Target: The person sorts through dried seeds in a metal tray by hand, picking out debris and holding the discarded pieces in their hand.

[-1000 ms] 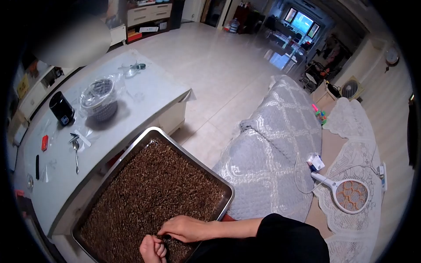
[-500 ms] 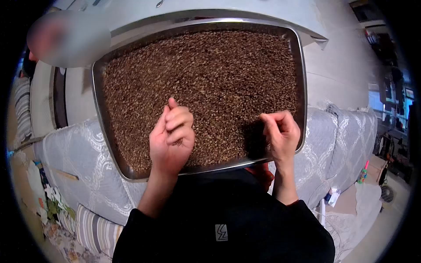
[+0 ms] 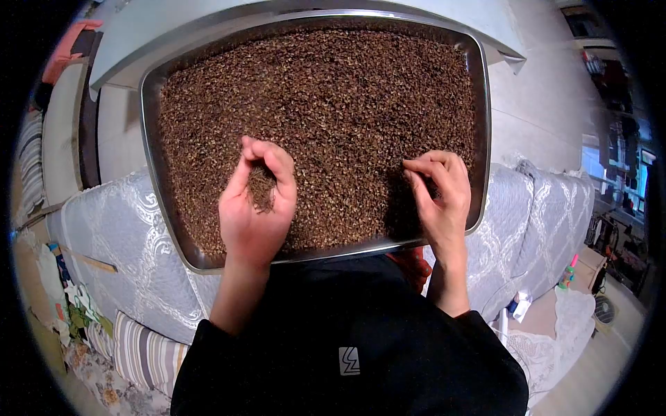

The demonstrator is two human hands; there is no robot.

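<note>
A large metal tray [image 3: 483,139] lies in front of my body, spread with small brown grains [image 3: 333,118]. Over its left part is my left hand [image 3: 259,191], palm up, its fingers curled round so that thumb and fingertips meet; something tiny and dark shows at the tips, too small to name. My right hand [image 3: 442,191] is above the right part of the tray, thumb and index finger pinched close together with a small dark bit at the tips that I cannot make out. A dark shadow falls on the grains beside it.
Beyond the tray is a pale table [image 3: 277,8]. A grey quilted sofa cover [image 3: 114,239] runs behind the tray on both sides. Striped cushions [image 3: 142,350] are at the lower left, and a lace cloth [image 3: 572,319] is at the right.
The view has swung round and down onto the tray. Since half a second ago, my left hand's fingers have curled into a ring, and my right hand's fingertips have shifted slightly up and left.
</note>
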